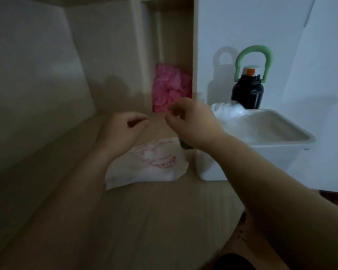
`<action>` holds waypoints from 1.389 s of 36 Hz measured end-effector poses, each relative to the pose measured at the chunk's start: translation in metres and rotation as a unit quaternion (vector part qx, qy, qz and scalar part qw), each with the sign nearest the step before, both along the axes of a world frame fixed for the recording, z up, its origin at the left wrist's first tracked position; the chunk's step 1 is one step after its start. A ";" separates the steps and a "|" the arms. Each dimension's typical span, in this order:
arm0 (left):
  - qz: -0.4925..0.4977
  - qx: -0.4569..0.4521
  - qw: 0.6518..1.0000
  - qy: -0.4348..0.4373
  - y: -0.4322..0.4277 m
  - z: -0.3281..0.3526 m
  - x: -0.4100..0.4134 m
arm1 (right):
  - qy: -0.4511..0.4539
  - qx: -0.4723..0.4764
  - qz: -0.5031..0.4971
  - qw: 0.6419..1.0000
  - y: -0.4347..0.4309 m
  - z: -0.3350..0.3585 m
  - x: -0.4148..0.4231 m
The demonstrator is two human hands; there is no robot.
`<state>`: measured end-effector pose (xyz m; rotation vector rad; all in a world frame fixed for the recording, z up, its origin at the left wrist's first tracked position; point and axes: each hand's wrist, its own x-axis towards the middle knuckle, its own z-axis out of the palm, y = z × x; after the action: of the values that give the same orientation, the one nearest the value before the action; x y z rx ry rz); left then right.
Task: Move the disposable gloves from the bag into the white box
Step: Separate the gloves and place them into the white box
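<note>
over the desk (144,221), left hand (125,129) and right hand (191,121) curl fingers; any pinch unclear.

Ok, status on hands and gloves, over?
Left hand, right hand curled by bag; hold unclear in blur. Clear gloves heaped in white box corner. Box mouth unobstructed.

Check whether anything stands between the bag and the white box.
Nothing visible does. The bag lies right beside the white box, whose top is open; the black bottle stands behind the box, off the path.
</note>
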<state>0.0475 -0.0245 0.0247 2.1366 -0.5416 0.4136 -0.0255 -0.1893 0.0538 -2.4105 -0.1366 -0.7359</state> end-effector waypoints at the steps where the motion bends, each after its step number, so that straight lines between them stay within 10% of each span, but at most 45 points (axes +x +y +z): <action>1: 0.028 -0.008 1.000 0.010 0.014 -0.011 0.002 | -0.003 0.007 0.021 1.000 0.015 -0.006 0.001; 12: 0.114 0.086 0.983 0.115 0.068 -0.107 0.000 | 0.232 0.048 0.051 0.970 0.079 -0.113 0.049; 24: 0.150 0.077 0.985 -0.044 0.067 -0.126 0.008 | 0.137 0.114 -0.013 0.984 0.074 -0.145 0.067; 35: 0.140 -0.014 0.990 -0.019 0.059 -0.117 -0.004 | 0.037 0.168 0.006 0.985 0.074 -0.145 0.056; 40: 0.155 0.076 0.963 -0.206 0.055 -0.112 -0.009 | 0.080 0.140 0.002 0.987 0.070 -0.148 0.058; 44: 0.003 0.195 0.976 -0.098 0.052 -0.120 -0.007 | 0.090 0.115 -0.010 0.989 0.072 -0.149 0.062; 50: 0.075 0.160 0.984 -0.014 0.055 -0.122 0.002 | 0.104 0.122 -0.010 0.987 0.072 -0.148 0.062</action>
<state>0.0494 0.0309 -0.0970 2.4945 -0.4894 0.4664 0.0365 -0.1169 -0.0945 -2.2385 0.0591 -0.4758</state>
